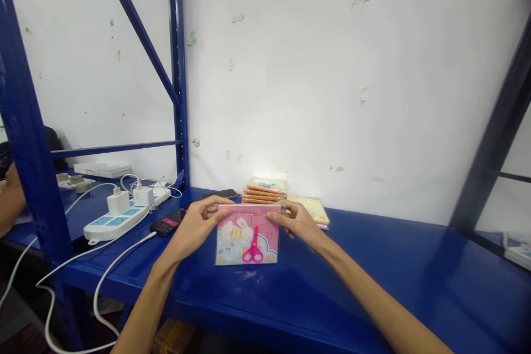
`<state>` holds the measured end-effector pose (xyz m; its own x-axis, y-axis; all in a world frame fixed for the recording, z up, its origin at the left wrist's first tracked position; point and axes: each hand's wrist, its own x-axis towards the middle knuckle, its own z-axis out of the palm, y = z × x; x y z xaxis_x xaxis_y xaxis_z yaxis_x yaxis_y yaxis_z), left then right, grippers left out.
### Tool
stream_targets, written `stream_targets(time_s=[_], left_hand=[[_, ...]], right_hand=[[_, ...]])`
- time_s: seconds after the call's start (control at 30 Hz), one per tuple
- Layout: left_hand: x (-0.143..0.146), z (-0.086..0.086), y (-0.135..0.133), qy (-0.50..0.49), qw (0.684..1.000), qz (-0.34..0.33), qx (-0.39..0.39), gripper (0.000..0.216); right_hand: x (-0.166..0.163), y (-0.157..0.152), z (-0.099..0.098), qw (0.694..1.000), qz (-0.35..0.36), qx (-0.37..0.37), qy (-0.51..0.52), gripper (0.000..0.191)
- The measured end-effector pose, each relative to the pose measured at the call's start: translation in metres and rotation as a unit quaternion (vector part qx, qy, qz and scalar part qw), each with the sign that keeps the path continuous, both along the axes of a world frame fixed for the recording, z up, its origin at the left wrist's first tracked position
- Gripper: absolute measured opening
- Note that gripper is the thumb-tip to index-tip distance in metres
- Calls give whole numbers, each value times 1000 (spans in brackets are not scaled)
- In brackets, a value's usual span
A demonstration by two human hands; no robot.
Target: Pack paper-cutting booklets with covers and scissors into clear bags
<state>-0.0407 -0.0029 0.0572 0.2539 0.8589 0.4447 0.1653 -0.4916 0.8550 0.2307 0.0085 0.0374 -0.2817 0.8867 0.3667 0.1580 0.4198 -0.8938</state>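
A pink booklet pack [234, 240] with a white rabbit picture stands upright or slightly tilted over the blue table, in what looks like a clear plastic sleeve. Pink scissors [254, 249] show at its front, lower right of centre. My left hand [203, 221] pinches the pack's upper left corner, thumb in front. At the upper right corner my right hand [296, 220] grips it the same way, fingers behind. Just beyond the hands lie a stack of orange-edged packs [262, 191] and a yellow booklet [311, 207], both partly hidden.
A white power strip [116, 225] with plugged chargers and cables lies at the left, beside a lit phone [169, 222]. Another dark phone [219, 194] rests near the wall. Blue rack posts [31, 99] rise at left. Another person's arm [11, 202] is at the far left.
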Motion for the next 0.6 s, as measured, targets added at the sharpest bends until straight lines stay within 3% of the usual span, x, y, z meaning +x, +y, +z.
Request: stream_targets(time_s=[0.37,0.5,0.6], left_hand=[[-2,-3,3,-6,1000,-8,1,37],[-1,-2,4,-27,999,-24,-26,58],[-4,-2,5,-54,998,-9,-22,69]], right_hand=[[-1,0,-2,999,19,26,4,40],[1,2,3,999,4,40,23,40],[12,15,17,997,-28,57,53,40]])
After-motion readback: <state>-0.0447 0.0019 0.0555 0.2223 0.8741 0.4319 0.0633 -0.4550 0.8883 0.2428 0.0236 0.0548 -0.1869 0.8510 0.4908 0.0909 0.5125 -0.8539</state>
